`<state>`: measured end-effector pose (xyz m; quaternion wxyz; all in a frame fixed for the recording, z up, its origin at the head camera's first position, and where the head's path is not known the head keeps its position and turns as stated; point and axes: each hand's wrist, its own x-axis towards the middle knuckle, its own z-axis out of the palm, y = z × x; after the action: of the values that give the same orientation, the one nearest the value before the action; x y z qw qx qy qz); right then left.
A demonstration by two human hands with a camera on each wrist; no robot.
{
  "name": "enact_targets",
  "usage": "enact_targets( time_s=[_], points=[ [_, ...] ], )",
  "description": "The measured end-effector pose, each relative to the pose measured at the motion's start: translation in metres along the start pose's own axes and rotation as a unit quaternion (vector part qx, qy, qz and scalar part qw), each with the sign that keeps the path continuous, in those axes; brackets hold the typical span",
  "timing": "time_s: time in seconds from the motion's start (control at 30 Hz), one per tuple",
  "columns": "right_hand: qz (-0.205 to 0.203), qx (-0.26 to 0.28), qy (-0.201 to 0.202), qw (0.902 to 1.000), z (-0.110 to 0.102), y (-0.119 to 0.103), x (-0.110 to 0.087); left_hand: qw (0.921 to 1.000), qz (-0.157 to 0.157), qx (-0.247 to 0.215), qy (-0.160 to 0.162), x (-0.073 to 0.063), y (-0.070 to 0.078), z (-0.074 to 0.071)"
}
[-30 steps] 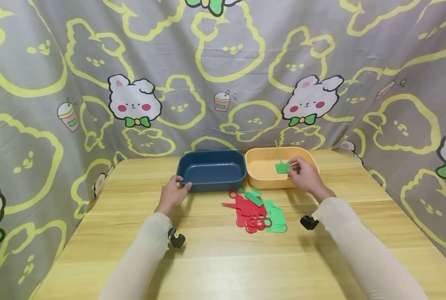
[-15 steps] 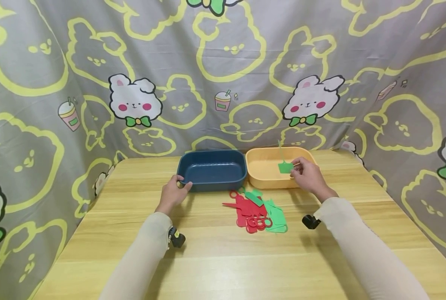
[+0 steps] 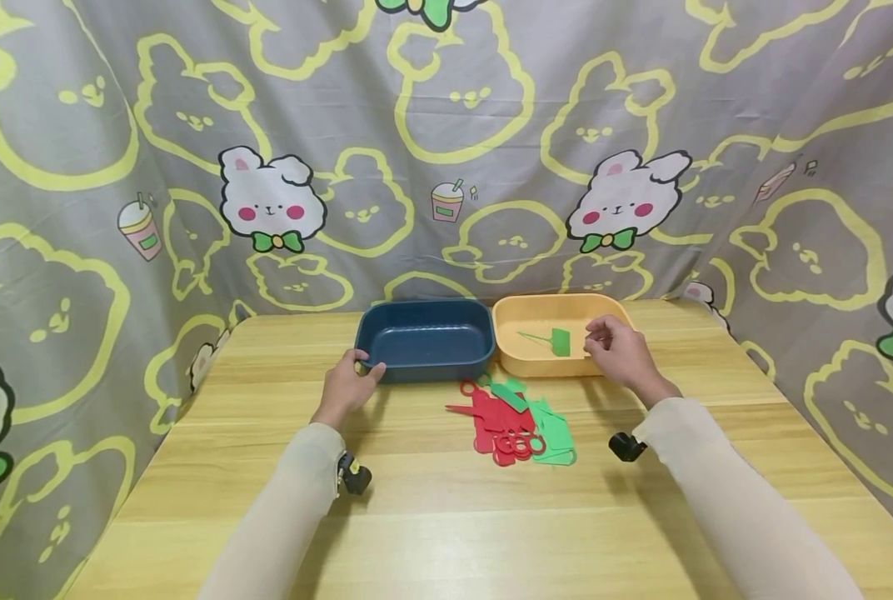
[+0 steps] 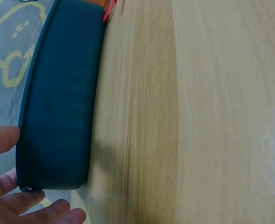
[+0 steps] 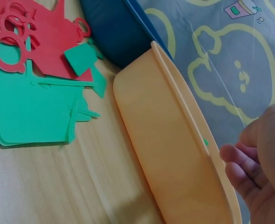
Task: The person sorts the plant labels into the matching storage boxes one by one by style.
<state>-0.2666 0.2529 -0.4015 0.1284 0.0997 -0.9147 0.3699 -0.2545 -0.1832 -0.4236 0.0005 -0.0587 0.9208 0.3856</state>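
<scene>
My left hand (image 3: 346,386) holds the front left corner of the dark blue bin (image 3: 435,374); its thumb (image 4: 4,138) meets the rim, and the other fingers spread around the corner. Over the right front rim of the yellow bin (image 3: 536,367), my right hand (image 3: 619,354) has loosely curled fingers with nothing between them. Just left of those fingertips is a green square tag (image 3: 561,342) with a thin tail, seen inside the yellow bin; the right wrist view shows only a speck of green past the rim.
In front of the bins lies a pile of flat plastic tags: red tags (image 3: 501,414), several with rings, overlap green tags (image 3: 557,437). The two bins stand side by side on the wooden table (image 3: 446,533), close to a patterned curtain (image 3: 446,250).
The right hand has let go of the green tag, which has dropped into the yellow bin with its tail tipped over to the left. The left hand has stayed at the blue bin's corner.
</scene>
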Motion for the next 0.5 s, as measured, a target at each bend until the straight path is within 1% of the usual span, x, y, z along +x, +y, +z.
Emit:
enact_targets(
  time_s=[0.13, 0.3, 0.5],
  points=[
    [-0.019, 0.0, 0.001, 0.9998, 0.003, -0.001, -0.002, 1.0, -0.001, -0.002, 0.001, -0.001, 0.001, 0.0],
    [-0.028, 0.012, -0.009, 0.9995, 0.009, -0.003, -0.005, 0.9999, -0.005, -0.009, -0.002, -0.001, 0.003, -0.001],
    [-0.049, 0.012, -0.014, 0.9986, 0.019, -0.01, -0.011, 1.0, -0.002, -0.006, -0.002, -0.001, 0.001, -0.001]
  ],
)
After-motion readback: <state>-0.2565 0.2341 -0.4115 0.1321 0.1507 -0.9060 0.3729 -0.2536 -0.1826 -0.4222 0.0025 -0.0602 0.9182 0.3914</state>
